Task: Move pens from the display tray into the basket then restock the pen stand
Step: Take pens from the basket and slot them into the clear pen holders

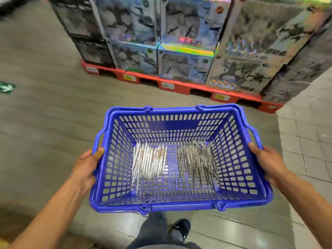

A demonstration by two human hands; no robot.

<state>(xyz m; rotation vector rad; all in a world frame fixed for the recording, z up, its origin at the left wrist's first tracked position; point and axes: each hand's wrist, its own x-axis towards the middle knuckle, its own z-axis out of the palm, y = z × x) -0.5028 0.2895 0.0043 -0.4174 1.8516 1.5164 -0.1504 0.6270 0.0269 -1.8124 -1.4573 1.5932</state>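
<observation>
Bare forearms (53, 209) — seemingly grey trousers (152, 230), black shoe (181, 228)
</observation>
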